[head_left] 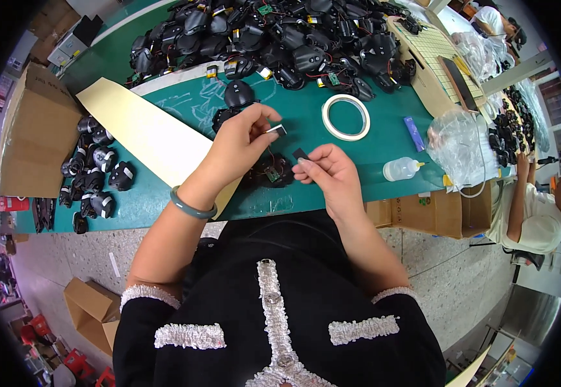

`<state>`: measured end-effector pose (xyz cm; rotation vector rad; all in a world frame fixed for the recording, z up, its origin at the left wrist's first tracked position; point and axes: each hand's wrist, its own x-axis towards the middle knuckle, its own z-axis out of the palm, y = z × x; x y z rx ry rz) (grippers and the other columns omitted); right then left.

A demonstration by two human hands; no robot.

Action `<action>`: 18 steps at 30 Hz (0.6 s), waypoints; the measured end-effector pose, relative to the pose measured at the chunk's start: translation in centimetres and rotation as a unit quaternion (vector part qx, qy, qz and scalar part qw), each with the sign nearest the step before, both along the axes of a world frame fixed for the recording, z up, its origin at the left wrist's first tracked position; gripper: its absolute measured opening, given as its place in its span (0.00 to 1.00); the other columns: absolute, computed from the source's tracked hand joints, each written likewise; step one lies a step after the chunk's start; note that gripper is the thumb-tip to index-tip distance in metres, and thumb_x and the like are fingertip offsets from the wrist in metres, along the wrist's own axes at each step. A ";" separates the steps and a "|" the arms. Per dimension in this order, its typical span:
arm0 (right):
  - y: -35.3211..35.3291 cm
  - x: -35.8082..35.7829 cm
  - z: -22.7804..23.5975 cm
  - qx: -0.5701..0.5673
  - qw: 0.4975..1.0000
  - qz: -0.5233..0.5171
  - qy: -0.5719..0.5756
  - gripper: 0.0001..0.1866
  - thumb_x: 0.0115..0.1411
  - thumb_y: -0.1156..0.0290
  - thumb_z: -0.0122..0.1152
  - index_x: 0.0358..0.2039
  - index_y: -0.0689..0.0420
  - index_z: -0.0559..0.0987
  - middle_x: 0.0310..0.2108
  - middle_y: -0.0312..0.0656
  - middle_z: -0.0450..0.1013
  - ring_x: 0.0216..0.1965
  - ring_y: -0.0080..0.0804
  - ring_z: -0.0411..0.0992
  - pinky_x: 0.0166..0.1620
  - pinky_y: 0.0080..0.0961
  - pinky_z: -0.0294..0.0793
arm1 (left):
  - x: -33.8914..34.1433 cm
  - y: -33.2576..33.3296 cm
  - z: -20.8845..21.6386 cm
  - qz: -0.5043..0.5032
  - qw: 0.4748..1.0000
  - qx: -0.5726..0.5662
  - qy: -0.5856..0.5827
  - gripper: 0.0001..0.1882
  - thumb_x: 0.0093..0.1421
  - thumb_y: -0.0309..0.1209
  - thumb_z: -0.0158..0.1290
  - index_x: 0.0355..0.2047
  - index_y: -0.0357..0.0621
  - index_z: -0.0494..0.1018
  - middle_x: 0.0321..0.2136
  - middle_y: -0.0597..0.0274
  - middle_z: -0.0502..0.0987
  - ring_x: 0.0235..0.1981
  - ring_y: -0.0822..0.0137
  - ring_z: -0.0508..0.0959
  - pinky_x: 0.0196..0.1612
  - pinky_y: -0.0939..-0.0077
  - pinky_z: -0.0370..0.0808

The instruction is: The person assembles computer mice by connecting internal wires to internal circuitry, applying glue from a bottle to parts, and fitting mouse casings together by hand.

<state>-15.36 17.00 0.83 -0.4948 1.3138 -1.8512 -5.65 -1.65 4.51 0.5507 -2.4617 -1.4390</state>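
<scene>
My left hand (236,143) pinches a small dark piece with a white edge (279,130) between thumb and fingers. In my right hand (333,175), thumb and forefinger grip a small flat black strip (300,155). Below and between the hands, on the green table, lies an opened black housing with a green circuit board (272,174) and thin red wires. My hands hover close to it, and the left wrist partly covers its left side. Just beyond the left hand rests a rounded black shell (238,94).
A large heap of black housings (293,45) with wires and batteries fills the far side. Around me lie a tape roll (346,117), a squeeze bottle (402,169), a blue box (414,133), a long cream sheet (145,138) and a cardboard box (39,135). Another person sits at right.
</scene>
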 end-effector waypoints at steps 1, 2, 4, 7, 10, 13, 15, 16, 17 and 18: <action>-0.4 0.0 0.0 0.003 1.000 0.012 0.001 0.05 0.64 0.76 0.61 0.37 0.59 0.73 0.33 0.43 0.79 0.33 0.26 0.78 0.39 0.20 0.77 | 0.2 -0.1 0.0 -0.005 0.994 0.102 0.036 0.12 0.61 0.19 0.56 0.45 0.39 0.74 0.30 0.66 0.74 0.31 0.77 0.73 0.37 0.81 0.72; -0.8 0.0 0.2 0.000 1.000 0.013 -0.002 0.05 0.64 0.76 0.61 0.37 0.59 0.73 0.33 0.43 0.79 0.33 0.26 0.78 0.39 0.20 0.77 | 0.4 -0.2 0.0 -0.010 0.976 0.203 0.073 0.16 0.62 0.19 0.54 0.50 0.40 0.75 0.30 0.68 0.73 0.30 0.77 0.73 0.36 0.80 0.72; -1.5 0.2 0.5 -0.008 0.998 0.055 0.019 0.05 0.64 0.76 0.61 0.38 0.59 0.73 0.32 0.42 0.79 0.33 0.25 0.78 0.39 0.20 0.77 | 0.9 -0.3 0.1 -0.024 0.969 0.236 0.064 0.20 0.64 0.18 0.51 0.56 0.42 0.73 0.31 0.71 0.71 0.32 0.79 0.71 0.37 0.83 0.71; -2.4 0.3 0.7 -0.016 0.997 0.072 0.021 0.05 0.64 0.76 0.61 0.38 0.59 0.73 0.32 0.41 0.79 0.33 0.24 0.78 0.39 0.19 0.77 | 1.5 -0.2 0.4 -0.050 0.958 0.274 0.063 0.20 0.64 0.17 0.50 0.56 0.43 0.73 0.33 0.71 0.72 0.35 0.79 0.72 0.40 0.84 0.70; -3.1 0.4 0.9 -0.003 0.998 0.056 0.034 0.05 0.64 0.76 0.61 0.38 0.59 0.74 0.32 0.40 0.79 0.34 0.23 0.78 0.38 0.19 0.77 | 1.7 0.0 0.5 -0.055 0.954 0.287 0.063 0.21 0.63 0.15 0.48 0.56 0.43 0.73 0.35 0.71 0.72 0.37 0.80 0.71 0.42 0.84 0.71; -3.5 0.6 1.0 -0.026 0.999 0.026 0.022 0.05 0.64 0.76 0.61 0.37 0.59 0.74 0.32 0.40 0.78 0.33 0.23 0.78 0.38 0.19 0.77 | 1.7 0.3 0.8 -0.057 0.945 0.313 0.069 0.22 0.62 0.14 0.47 0.56 0.41 0.73 0.36 0.70 0.71 0.36 0.80 0.71 0.43 0.84 0.71; -3.6 0.6 1.0 -0.022 0.999 0.025 0.021 0.05 0.64 0.76 0.61 0.37 0.59 0.74 0.32 0.40 0.78 0.33 0.23 0.78 0.38 0.19 0.77 | 1.7 0.4 0.9 -0.050 0.941 0.328 0.069 0.22 0.61 0.13 0.47 0.55 0.40 0.73 0.35 0.71 0.71 0.36 0.80 0.70 0.43 0.84 0.71; -3.7 0.7 0.9 -0.019 0.999 0.025 0.019 0.05 0.64 0.76 0.61 0.37 0.59 0.74 0.32 0.40 0.78 0.33 0.23 0.78 0.38 0.18 0.76 | 1.7 0.4 0.8 -0.050 0.941 0.329 0.069 0.22 0.61 0.13 0.47 0.55 0.40 0.73 0.35 0.71 0.71 0.36 0.80 0.70 0.43 0.84 0.71; -3.7 0.7 0.9 -0.018 0.999 0.026 0.020 0.05 0.64 0.76 0.61 0.37 0.59 0.74 0.32 0.40 0.78 0.33 0.23 0.78 0.38 0.18 0.76 | 1.8 0.4 0.7 -0.053 0.941 0.326 0.069 0.23 0.61 0.13 0.47 0.56 0.40 0.73 0.35 0.71 0.70 0.36 0.80 0.70 0.43 0.84 0.72; -3.7 0.8 0.8 -0.019 0.999 0.020 0.018 0.05 0.64 0.75 0.61 0.37 0.59 0.74 0.32 0.39 0.78 0.33 0.23 0.78 0.38 0.18 0.76 | 1.8 0.3 0.6 -0.057 0.942 0.324 0.068 0.23 0.61 0.13 0.47 0.56 0.40 0.73 0.34 0.71 0.69 0.36 0.80 0.70 0.43 0.84 0.72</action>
